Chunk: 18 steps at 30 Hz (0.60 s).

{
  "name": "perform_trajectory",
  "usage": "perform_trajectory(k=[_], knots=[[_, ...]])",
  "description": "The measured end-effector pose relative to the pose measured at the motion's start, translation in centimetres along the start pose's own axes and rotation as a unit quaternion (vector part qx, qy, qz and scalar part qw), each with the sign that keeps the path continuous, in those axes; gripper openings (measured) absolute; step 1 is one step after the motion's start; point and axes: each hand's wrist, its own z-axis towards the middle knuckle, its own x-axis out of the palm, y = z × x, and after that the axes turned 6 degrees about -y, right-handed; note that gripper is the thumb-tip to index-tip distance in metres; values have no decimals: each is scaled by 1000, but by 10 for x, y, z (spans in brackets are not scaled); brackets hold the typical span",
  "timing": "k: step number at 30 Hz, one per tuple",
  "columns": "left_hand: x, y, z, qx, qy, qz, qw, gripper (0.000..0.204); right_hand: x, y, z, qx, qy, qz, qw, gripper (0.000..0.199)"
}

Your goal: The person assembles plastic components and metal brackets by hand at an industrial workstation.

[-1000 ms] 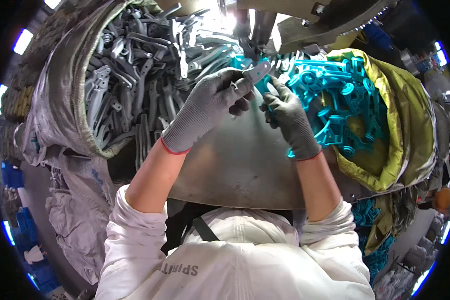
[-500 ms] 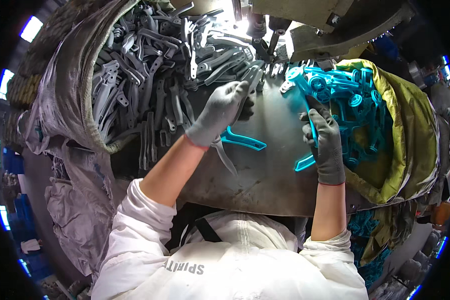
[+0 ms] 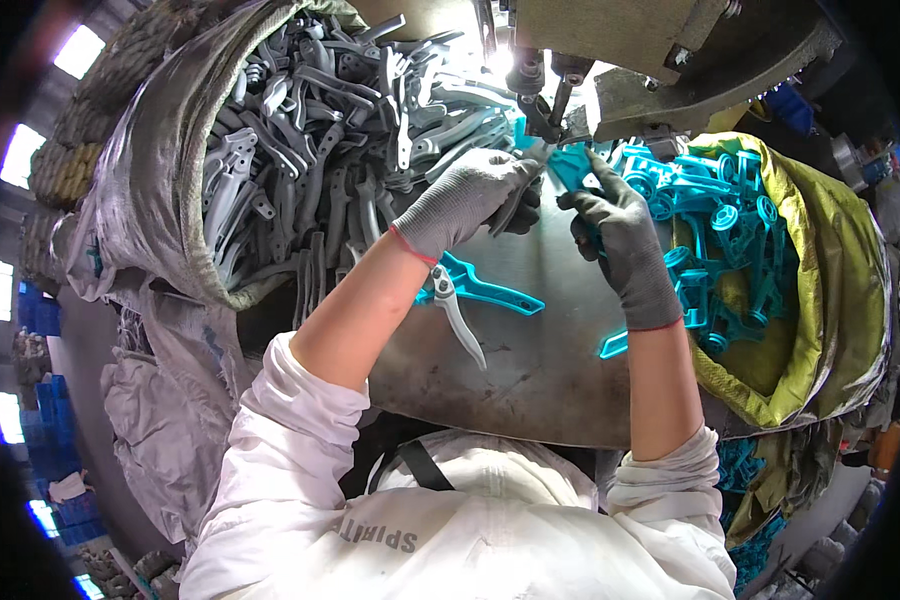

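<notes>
Both my hands wear grey gloves and meet near the machine's tool head. My left hand (image 3: 475,200) is closed on a grey metal handle (image 3: 511,208), mostly hidden by the fingers. My right hand (image 3: 625,240) is curled around a turquoise plastic handle (image 3: 568,163), whose far end is under the tool tip (image 3: 542,118); the hand covers much of it. Below my left wrist, a loose grey metal handle (image 3: 457,318) lies across another turquoise handle (image 3: 500,295) on the metal table (image 3: 490,385).
A woven sack (image 3: 140,200) piled with grey metal handles (image 3: 315,150) stands left. At right, a yellow sack (image 3: 820,240) holds turquoise parts (image 3: 735,225). One turquoise piece (image 3: 614,344) lies beside my right forearm. The heavy machine body (image 3: 610,40) overhangs the far side.
My right hand has moved up and left, bringing the turquoise handle under the tool tip. My left hand, still gripping the grey handle, has shifted slightly right towards it.
</notes>
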Motion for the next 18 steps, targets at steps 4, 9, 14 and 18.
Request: perform_trajectory(k=[4,9,14,18], knots=[[1,10,7,-29,-13,81,996,39,0,-8,9,53,37,-55,996,58],[-26,17,21,297,-276,573,712,13,-2,-23,10,50,22,-51,997,60],[-45,12,49,149,-214,683,683,30,3,-16,6,60,7,-63,996,64],[-52,5,39,244,-152,699,655,33,2,-4,0,34,21,-10,999,63]])
